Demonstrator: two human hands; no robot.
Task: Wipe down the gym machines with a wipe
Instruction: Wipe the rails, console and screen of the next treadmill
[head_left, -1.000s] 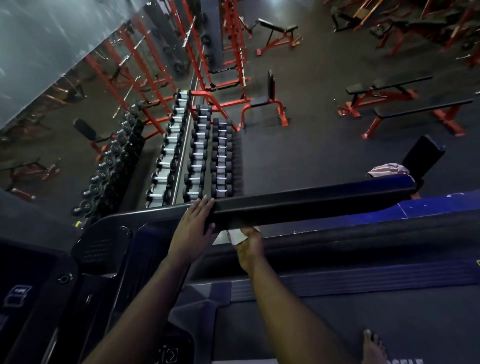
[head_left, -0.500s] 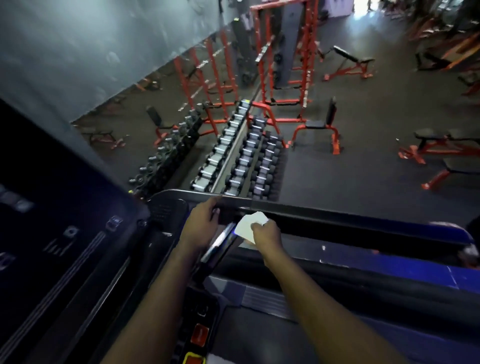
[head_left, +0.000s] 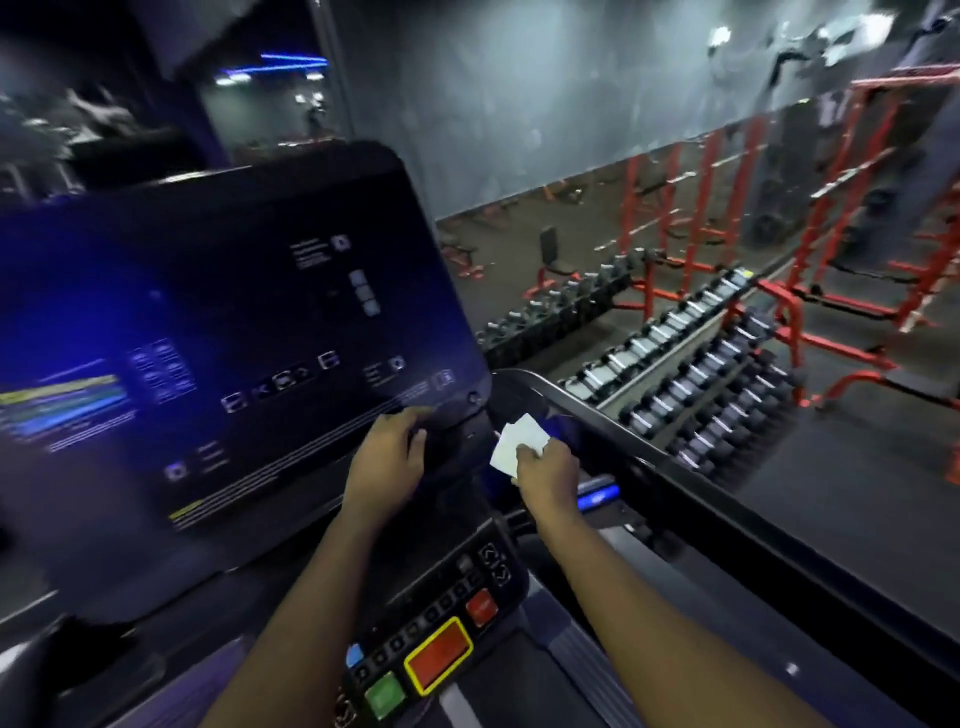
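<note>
A folded white wipe (head_left: 519, 446) is pinched between the thumb and curled fingers of the right hand (head_left: 546, 470). Most of the sheet is left standing free above the knuckles, presumably so that a broad, clean face can be laid against a surface. The wipe is held in the air, just beside the lower right corner of the treadmill console (head_left: 234, 332) and above the inner end of the black handrail (head_left: 691, 467). It is not seen to touch either.

The left hand (head_left: 387, 457) is laid against that same lower corner of the console, with nothing carried in it. Whether its fingers are hooked over the edge or lie flat cannot be told through the blur. It is judged to be placed there as a brace, so that the body is steadied while the wipe is brought across.

The wiping stroke is judged not yet begun on the console. The red stop button (head_left: 439, 656) sits on the panel directly beneath both forearms, so an accidental press is a risk if the arms are lowered. A dumbbell rack (head_left: 701, 374) is seen well apart, on the floor beyond the handrail.
</note>
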